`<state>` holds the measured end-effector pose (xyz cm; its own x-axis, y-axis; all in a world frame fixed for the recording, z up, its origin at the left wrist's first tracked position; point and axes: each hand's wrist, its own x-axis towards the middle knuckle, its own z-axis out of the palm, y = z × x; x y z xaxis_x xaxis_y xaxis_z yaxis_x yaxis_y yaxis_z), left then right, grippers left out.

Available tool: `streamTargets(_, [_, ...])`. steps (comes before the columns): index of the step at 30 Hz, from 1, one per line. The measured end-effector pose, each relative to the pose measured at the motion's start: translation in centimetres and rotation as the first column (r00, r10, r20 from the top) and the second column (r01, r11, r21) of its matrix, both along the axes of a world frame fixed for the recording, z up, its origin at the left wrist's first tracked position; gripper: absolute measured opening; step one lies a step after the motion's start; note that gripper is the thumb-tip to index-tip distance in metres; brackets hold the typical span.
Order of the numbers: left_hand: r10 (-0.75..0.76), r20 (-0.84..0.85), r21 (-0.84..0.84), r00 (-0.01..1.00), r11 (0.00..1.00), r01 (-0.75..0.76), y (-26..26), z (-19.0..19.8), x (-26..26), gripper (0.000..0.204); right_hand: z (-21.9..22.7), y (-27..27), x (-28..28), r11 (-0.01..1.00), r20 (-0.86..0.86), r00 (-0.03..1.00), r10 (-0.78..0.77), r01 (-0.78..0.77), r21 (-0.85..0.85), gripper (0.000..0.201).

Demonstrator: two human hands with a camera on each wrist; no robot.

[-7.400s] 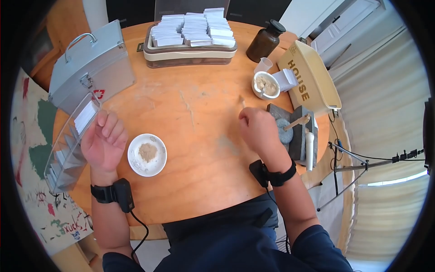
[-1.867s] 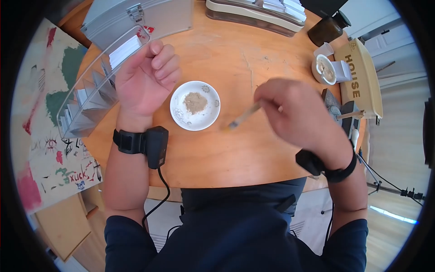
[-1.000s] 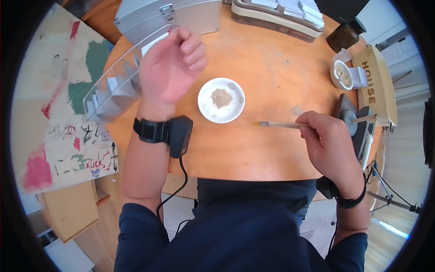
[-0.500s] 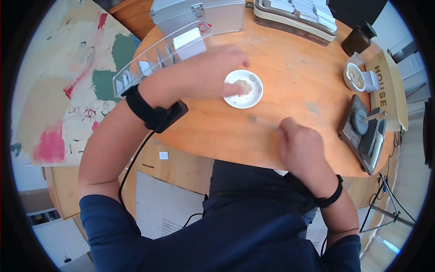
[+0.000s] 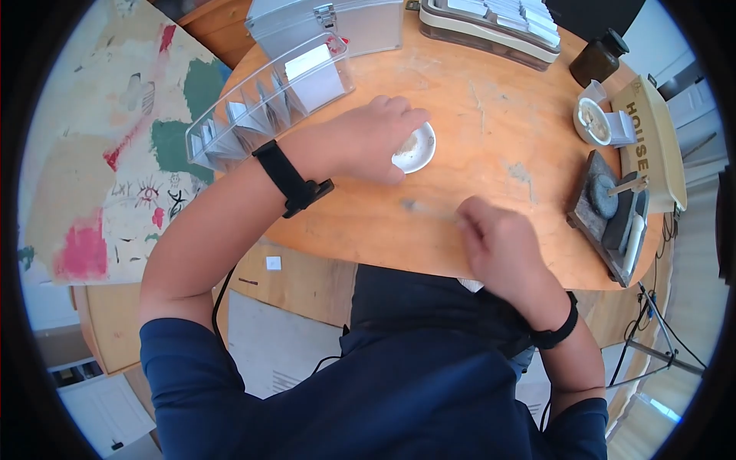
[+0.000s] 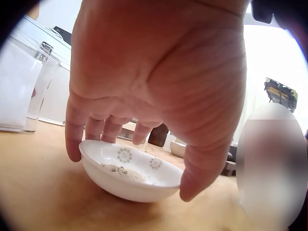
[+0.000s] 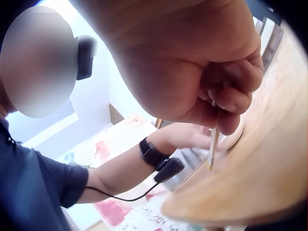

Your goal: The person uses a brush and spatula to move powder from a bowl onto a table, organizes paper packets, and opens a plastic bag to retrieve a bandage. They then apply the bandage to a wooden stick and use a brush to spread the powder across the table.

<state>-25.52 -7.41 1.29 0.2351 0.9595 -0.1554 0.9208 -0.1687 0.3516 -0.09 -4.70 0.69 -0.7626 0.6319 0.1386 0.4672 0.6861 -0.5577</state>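
In the head view my left hand [image 5: 372, 142] reaches over a small white dish [image 5: 418, 157] and covers its left part. Seen from the left wrist, the thumb presses the near-right rim and the fingers curl at the opposite rim, so the hand grips the dish, which looks slightly tilted. A heap of pale brown powder [image 6: 122, 172] lies inside it, beside printed grey flowers. My right hand [image 5: 502, 245] hovers near the table's front edge, fingers curled. Between them it pinches a thin flat brush [image 7: 213, 149], its tip pointing left toward the dish.
A clear divided rack [image 5: 268, 107] of paper packets stands left, before a silver case [image 5: 360, 31]. Filled trays [image 5: 491, 31] are behind. To the right are a brown bottle [image 5: 599, 57], a white mortar [image 5: 592, 123], a yellow bin [image 5: 652, 146] and a dark stone block [image 5: 609, 218].
My left hand, palm up beside the rack earlier, has turned over and moved right onto the dish, gripping it. The right hand has brought the brush toward the front edge. The head view has shifted.
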Motion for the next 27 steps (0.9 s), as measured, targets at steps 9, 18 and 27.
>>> streamTargets(9, [0.042,-0.044,0.126,0.998,0.991,-0.036,-0.1,5.0,-3.1,0.082,-0.7,0.5,-2.4,1.000,0.076,0.997,0.014,-0.015,0.020,0.007])
streamTargets(18, [0.056,-0.068,0.169,0.996,0.985,-0.044,-0.3,6.2,-4.9,0.080,-0.1,-1.3,-6.5,0.993,0.021,1.000,0.016,-0.019,0.119,0.007])
streamTargets(27, [0.090,-0.087,0.172,0.992,0.982,-0.074,-0.9,6.8,-5.2,0.081,0.5,-3.3,-9.4,0.983,0.243,0.967,0.077,-0.114,0.143,0.010])
